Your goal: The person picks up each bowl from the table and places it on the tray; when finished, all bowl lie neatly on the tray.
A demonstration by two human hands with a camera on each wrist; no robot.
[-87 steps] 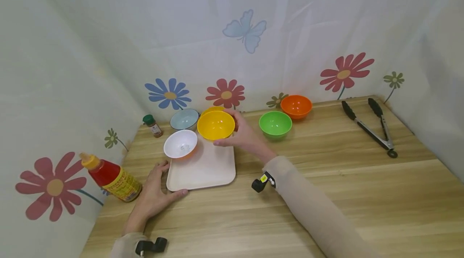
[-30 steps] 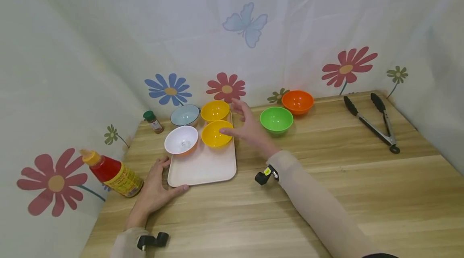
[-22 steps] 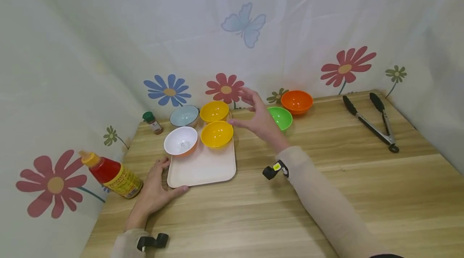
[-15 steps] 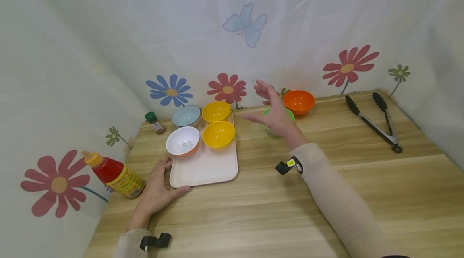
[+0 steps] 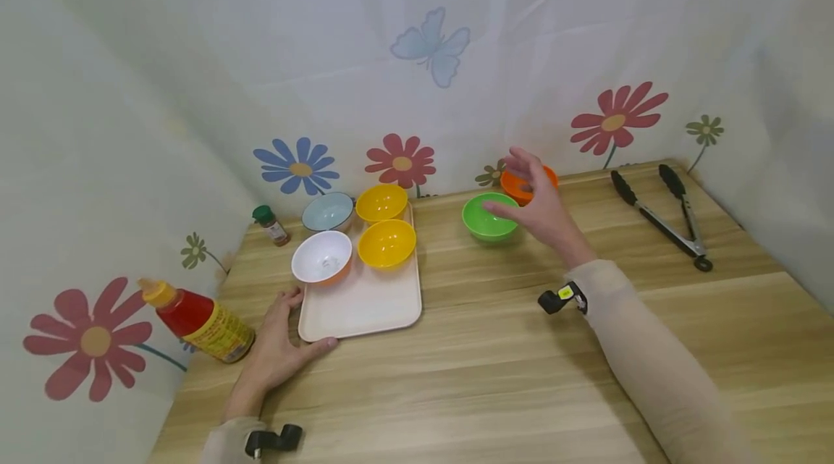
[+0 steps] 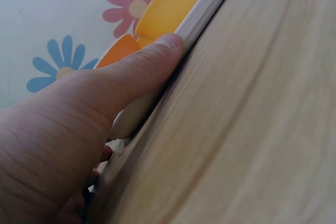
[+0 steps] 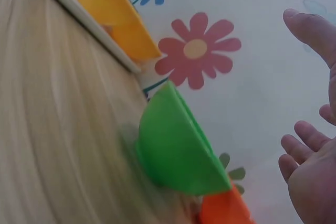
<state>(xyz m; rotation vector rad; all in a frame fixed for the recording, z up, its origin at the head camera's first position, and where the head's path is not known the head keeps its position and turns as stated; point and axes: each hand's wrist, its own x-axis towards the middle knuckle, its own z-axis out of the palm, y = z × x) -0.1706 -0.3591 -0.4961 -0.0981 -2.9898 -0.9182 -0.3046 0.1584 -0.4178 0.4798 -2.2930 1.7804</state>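
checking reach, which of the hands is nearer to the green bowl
Right: the right hand is raised close by the green bowl, apart from it; the left hand is farther off, at the near left corner of the cream tray.

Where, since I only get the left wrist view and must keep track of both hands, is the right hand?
Observer: The right hand is near the green bowl but not touching it.
Operator: What colour is the inside of the orange-sided bowl beyond the left hand?
Observer: White, as the head view shows.
Operator: Is anything beside that hand, on the side away from the tray?
Observer: Yes, a red sauce bottle with a yellow cap.
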